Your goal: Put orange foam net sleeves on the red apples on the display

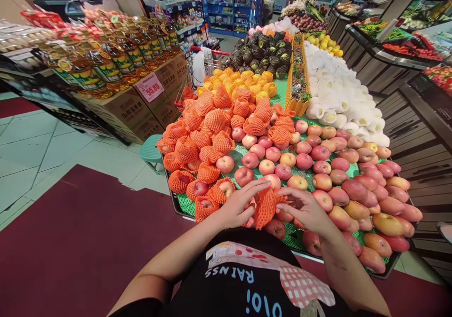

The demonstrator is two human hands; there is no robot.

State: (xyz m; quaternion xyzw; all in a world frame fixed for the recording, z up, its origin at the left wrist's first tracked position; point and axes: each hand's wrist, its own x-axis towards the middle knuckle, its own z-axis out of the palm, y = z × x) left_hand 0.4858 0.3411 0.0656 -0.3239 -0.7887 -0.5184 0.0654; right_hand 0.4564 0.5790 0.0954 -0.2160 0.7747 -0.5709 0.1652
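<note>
An orange foam fruit net is stretched between my two hands, low over the front of the fruit display. My left hand grips its left side, with the index finger reaching across the top. On the other side, my right hand pinches the net's right edge between thumb and fingers. Whether fruit sits inside the net is hard to make out. Just behind it lies a bare apple, partly covered. Bare apples surround my hands, and netted apples are piled to the left.
Mangoes fill the display's right side. Farther back are netted oranges, dark netted fruit and white-wrapped fruit. A green stool stands by the left edge, near oil bottles on cartons.
</note>
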